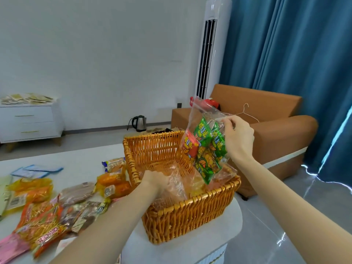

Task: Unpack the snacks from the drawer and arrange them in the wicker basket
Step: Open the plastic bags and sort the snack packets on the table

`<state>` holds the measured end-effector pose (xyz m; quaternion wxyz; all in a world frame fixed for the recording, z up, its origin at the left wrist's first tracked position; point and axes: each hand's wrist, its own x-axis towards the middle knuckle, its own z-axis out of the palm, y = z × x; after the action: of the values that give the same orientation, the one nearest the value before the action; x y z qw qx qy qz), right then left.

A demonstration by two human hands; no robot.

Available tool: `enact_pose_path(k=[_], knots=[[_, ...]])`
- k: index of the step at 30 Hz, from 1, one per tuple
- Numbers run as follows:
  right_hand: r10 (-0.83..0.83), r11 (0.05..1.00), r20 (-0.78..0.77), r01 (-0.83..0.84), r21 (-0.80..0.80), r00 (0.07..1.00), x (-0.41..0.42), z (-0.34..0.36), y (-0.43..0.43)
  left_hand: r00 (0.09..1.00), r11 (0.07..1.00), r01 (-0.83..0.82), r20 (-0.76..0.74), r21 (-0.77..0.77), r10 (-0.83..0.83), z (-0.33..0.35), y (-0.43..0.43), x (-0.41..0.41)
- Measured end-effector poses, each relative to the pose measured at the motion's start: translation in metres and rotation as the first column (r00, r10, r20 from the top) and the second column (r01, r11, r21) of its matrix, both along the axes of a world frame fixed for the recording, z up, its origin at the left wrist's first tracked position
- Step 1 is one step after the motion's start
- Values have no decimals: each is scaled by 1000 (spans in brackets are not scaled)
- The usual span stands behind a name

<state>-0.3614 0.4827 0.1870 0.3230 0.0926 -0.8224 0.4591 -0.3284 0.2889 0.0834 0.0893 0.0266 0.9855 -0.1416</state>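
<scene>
Loose snack packets [43,216] lie left of the wicker basket [190,216], where the left hand [154,181], grip hidden, rests among clear-wrapped snacks [178,187] while the right hand [238,140] pinches a clear bag [205,149] of green packets above it, so arranging seems under halfway.

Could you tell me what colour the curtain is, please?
Teal blue, plain; the curtain shows in the head view.

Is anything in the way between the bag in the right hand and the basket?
Partly. The left hand and clear-wrapped snacks fill the near half of the basket, under the bag held by the right hand; the far half looks bare.
</scene>
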Motion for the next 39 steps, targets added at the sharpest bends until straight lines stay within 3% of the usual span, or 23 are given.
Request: enact_pose_path(k=[4,8,14,21,26,31,34,39], knots=[[-10,1000,-34,10,-6,999,-12,-9,0,975,1000,29,-220,3,-28,2,-1,-14],[-41,999,-29,41,-21,999,-12,-21,-3,924,983,129,-377,132,-70,-13,-3,-22],[-91,995,-8,91,-44,996,-16,-25,9,961,950,193,-244,245,-133,-15,18,-29],[-114,991,11,114,-70,993,-21,-31,23,992,999,35,119,40,-40,-43,27,-57],[-104,991,-17,102,-85,994,-27,-35,23,999,999,37,-24,25,-37,-36,39,-63],[-98,992,-33,95,-88,995,-35,-40,23,991,987,125,-52,102,-120,-38,33,-67],[-89,991,-25,86,-101,996,-36,-44,23,995,985,92,-61,147,-83,-37,28,-59],[-43,992,34,47,-118,998,-33,-44,18,949,948,29,-306,318,74,-30,20,-54]])
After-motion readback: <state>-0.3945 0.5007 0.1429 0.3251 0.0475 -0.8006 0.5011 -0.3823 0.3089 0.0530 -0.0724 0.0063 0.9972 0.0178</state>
